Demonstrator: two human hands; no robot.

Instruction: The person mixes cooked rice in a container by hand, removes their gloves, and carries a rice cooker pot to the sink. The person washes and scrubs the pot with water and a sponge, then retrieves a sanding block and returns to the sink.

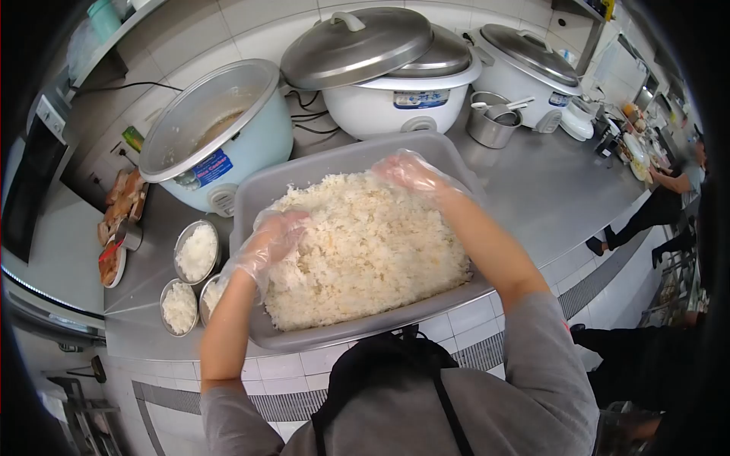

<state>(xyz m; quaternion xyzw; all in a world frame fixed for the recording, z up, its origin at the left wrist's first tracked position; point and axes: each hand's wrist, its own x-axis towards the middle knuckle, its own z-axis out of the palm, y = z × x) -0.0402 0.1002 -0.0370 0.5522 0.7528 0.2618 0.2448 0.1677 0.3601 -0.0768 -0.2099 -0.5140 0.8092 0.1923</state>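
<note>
A large grey tub (346, 336) on the steel counter holds a wide heap of cooked rice (365, 243). Both hands wear clear plastic gloves. My left hand (277, 237) is at the left side of the heap, its fingertips against the rice and partly hidden by it. At the far right part of the heap, my right hand (411, 173) lies near the tub's back wall, its fingers stretched over the rice's edge. The glove film blurs the outlines of the fingers. No tool shows in either hand.
Left of the tub are an open blue rice cooker (251, 148) and bowls of rice (196, 252). Lidded white cookers (395, 110) stand behind, with a metal pot (493, 133) of utensils. Another person (673, 182) is at the far right of the steel counter (547, 201).
</note>
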